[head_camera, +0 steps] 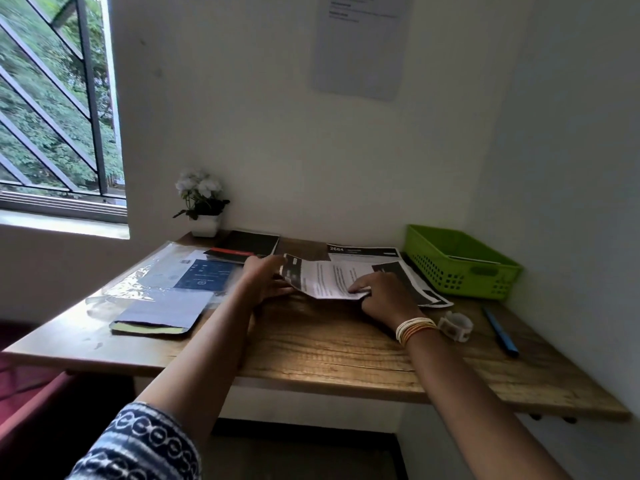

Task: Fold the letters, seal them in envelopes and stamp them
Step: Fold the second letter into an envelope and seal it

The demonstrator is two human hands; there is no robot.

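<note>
A printed letter (323,277), partly folded, lies on the wooden desk (322,344) near its middle. My left hand (263,278) holds the letter's left end, lifting it off the desk. My right hand (384,294) presses its fingers flat on the letter's right part. More printed sheets (367,254) lie just behind, under the letter. A grey envelope (162,315) with a yellow-green strip at its open flap lies at the left front. A small roll of stamps or tape (456,325) sits by my right wrist.
A green plastic basket (460,261) stands at the back right. A blue pen (500,332) lies near the right edge. Clear plastic sleeves and a blue booklet (204,275) cover the left side. A black notebook (247,245) and a potted white flower (202,206) stand at the back.
</note>
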